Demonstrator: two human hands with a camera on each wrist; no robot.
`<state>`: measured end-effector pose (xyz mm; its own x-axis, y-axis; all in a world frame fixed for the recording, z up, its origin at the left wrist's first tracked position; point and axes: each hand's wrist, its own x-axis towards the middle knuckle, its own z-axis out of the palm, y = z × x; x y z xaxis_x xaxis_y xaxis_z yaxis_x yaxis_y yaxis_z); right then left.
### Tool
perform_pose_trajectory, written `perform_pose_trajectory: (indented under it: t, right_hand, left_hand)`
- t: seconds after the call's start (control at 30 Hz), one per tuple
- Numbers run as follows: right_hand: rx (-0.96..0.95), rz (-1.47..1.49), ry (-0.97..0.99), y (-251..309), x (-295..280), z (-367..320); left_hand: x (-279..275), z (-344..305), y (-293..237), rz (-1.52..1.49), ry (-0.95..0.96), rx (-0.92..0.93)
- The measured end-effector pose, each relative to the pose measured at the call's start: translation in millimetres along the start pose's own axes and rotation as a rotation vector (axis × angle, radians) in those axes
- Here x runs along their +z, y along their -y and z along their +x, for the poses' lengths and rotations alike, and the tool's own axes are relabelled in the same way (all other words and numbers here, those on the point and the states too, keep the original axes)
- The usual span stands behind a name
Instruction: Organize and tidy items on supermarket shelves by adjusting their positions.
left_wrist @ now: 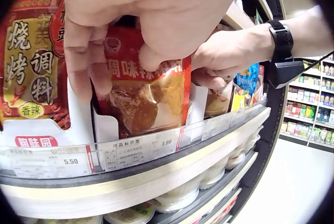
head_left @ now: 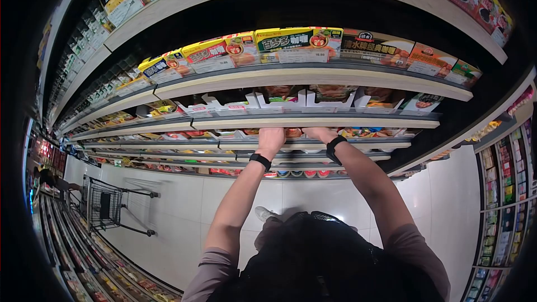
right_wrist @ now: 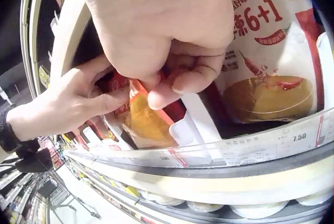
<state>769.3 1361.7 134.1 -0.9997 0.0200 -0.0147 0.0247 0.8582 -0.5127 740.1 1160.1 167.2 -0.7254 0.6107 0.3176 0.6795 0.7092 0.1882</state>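
A red-topped seasoning packet (left_wrist: 146, 106), its clear window showing orange-brown powder, stands in a white display box on a shelf. My left hand (left_wrist: 151, 10) grips it from above, thumb across its front and fingers down its left side. On the packet's right edge, the thumb and curled index finger of my right hand (right_wrist: 172, 36) pinch the red border in the right wrist view. Both hands (head_left: 271, 138) reach into a lower shelf in the head view. To the left stands a red and gold barbecue seasoning packet (left_wrist: 34, 62).
A clear price strip (left_wrist: 130, 153) runs along the shelf front, close below the packet. A large white packet (right_wrist: 271, 51) stands right of my right hand. Curry boxes (head_left: 299, 42) line a higher shelf. A shopping cart (head_left: 106, 204) stands in the aisle to the left, beside another person.
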Motion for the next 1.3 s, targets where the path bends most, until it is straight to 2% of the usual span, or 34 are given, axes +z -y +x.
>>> perform_pose_trajectory:
  t: [0.13,0.17,0.2,0.23,0.3,0.37,0.43,0.57,0.67,0.77,0.83,0.87,0.97,1.07,1.17,1.2,1.3]
  right_hand:
    - [-0.042,0.003,-0.107,3.6,-4.3,-10.8]
    - [-0.037,0.023,-0.134,12.4,-9.4,-18.4]
    - [-0.081,0.07,-0.311,23.9,-13.8,-34.5]
    - [-0.04,0.091,-0.339,24.5,-9.1,-42.8]
    - [0.033,0.133,-0.406,26.6,-5.2,-49.1]
    - [-0.014,0.141,-0.489,29.1,-2.5,-62.8]
    - [0.006,0.199,-0.563,35.0,2.1,-80.8]
    - [-0.129,0.324,-0.645,47.5,8.6,-121.7]
    - [-0.124,0.365,-0.544,37.1,20.7,-146.4]
    - [-0.12,0.373,-0.444,24.7,35.4,-168.6]
    - [-0.103,0.374,-0.377,16.9,37.4,-181.4]
    - [-0.106,0.397,-0.428,10.5,43.5,-185.5]
    - [-0.062,0.385,-0.421,-12.1,58.2,-205.6]
    - [0.023,0.344,-0.348,-31.3,68.9,-227.8]
    - [0.096,0.307,-0.323,-40.5,79.2,-245.5]
    - [0.132,0.31,-0.291,-41.8,80.8,-249.6]
    - [0.203,0.308,-0.183,-45.3,88.5,-258.7]
  left_hand:
    - [-4.7,4.7,-4.7,0.047,-0.059,0.028]
    - [-9.2,5.8,-7.3,0.044,-0.005,0.006]
    - [-12.8,7.4,-7.5,0.042,0.047,-0.018]
    - [-15.9,5.6,-8.4,0.042,0.101,-0.044]
    - [-3.1,3.4,-0.5,0.082,-0.023,0.006]
    - [6.1,2.1,4.9,0.095,-0.13,0.065]
    - [7.4,1.6,3.0,0.104,-0.111,0.016]
    - [-0.3,7.1,-6.4,0.098,-0.144,0.03]
    - [5.1,8.5,-11.7,0.135,-0.22,0.118]
    - [13.3,8.4,-17.6,0.039,-0.118,-0.013]
    - [16.0,10.7,-19.2,0.05,-0.203,0.033]
    - [16.4,9.8,-18.8,0.058,-0.244,0.053]
    - [3.2,4.8,-18.4,0.013,-0.077,0.101]
    - [-28.3,-0.6,-38.2,-0.016,0.229,-0.049]
    - [-18.5,-18.0,-43.2,-0.023,0.094,-0.067]
    - [-17.2,-26.9,-44.3,-0.084,-0.021,-0.005]
    - [-33.9,-68.1,-57.4,-0.255,-0.051,0.018]
